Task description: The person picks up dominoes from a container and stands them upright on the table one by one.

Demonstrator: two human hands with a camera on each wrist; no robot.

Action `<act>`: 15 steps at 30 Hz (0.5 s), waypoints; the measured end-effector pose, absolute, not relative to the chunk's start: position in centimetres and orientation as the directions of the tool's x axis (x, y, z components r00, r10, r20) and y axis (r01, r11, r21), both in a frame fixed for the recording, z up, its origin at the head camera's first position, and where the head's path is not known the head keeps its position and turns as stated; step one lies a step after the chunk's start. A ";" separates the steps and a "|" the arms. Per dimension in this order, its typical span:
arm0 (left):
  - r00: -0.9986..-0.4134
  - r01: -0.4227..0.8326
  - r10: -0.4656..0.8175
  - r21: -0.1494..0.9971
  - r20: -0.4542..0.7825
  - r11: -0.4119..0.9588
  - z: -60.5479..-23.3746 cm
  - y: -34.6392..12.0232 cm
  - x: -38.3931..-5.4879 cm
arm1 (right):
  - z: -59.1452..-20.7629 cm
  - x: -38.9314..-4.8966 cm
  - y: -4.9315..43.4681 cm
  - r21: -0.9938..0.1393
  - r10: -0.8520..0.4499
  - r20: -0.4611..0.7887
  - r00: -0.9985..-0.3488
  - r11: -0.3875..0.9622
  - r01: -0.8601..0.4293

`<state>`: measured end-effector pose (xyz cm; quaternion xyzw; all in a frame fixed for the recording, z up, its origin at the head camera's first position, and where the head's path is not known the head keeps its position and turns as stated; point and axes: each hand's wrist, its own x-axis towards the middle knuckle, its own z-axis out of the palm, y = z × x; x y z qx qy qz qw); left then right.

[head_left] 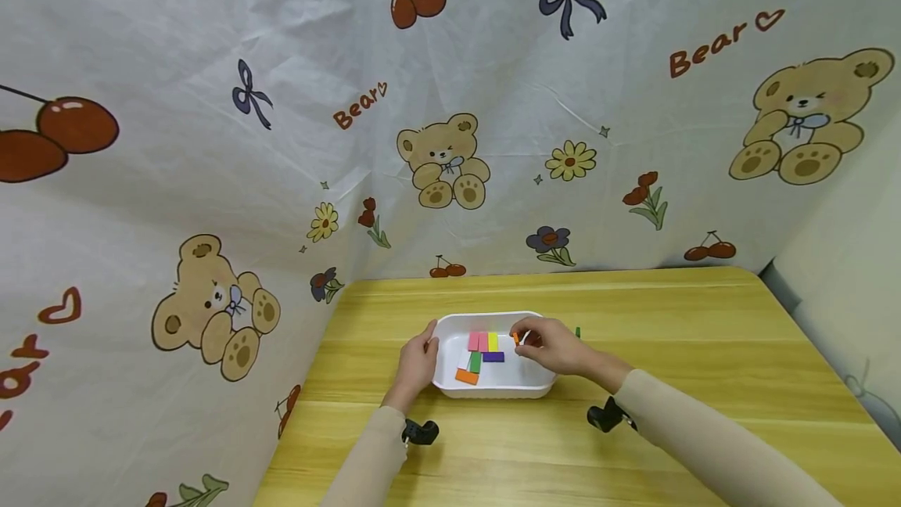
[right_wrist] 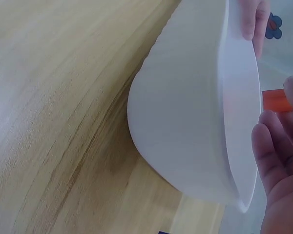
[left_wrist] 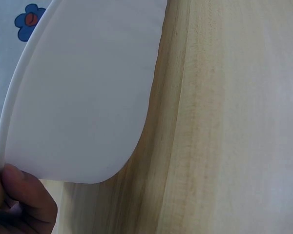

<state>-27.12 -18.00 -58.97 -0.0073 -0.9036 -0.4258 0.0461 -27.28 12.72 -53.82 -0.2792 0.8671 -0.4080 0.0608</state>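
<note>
A white tray (head_left: 493, 390) sits on the yellow wooden table (head_left: 704, 335). Inside lie pink (head_left: 478, 341), yellow (head_left: 493, 341), purple (head_left: 493, 357), green (head_left: 475, 362) and orange (head_left: 466, 376) blocks. My left hand (head_left: 419, 354) grips the tray's left rim; its fingertip (left_wrist: 24, 200) shows against the tray wall (left_wrist: 78, 97). My right hand (head_left: 545, 344) hovers over the tray's right side and pinches a small orange block (head_left: 516, 339). In the right wrist view that orange block (right_wrist: 276, 101) sits between my fingers (right_wrist: 278, 161), just above the tray rim (right_wrist: 244, 146).
A small green piece (head_left: 578, 332) lies on the table just behind my right hand. A printed bear-and-cherry cloth (head_left: 436, 100) closes off the back and left. The table's right edge (head_left: 816, 335) meets a pale wall.
</note>
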 end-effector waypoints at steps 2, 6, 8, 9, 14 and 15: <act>-0.995 0.053 -0.029 0.769 0.092 0.637 -59.0 -18.0 -27.1 | -53.8 -27.3 13.0 -0.750 -0.528 0.124 -0.840 0.505 -0.428; -0.995 0.051 -0.030 0.766 0.092 0.641 -59.2 -18.1 -27.3 | -53.8 -27.4 13.6 -0.757 -0.518 0.136 -0.845 0.495 -0.426; -0.995 0.052 -0.029 0.763 0.093 0.645 -59.2 -18.2 -27.3 | -53.8 -27.4 13.9 -0.762 -0.507 0.140 -0.850 0.493 -0.420; -0.995 0.052 -0.028 0.763 0.091 0.645 -59.3 -18.2 -27.4 | -53.7 -27.4 14.0 -0.765 -0.505 0.143 -0.851 0.489 -0.419; -0.995 0.061 -0.021 0.760 0.098 0.648 -59.3 -18.2 -27.5 | -53.5 -27.3 14.7 -0.777 -0.483 0.126 -0.866 0.495 -0.389; -0.995 0.060 -0.021 0.761 0.096 0.646 -59.3 -18.1 -27.5 | -53.5 -27.2 14.8 -0.780 -0.478 0.120 -0.870 0.497 -0.380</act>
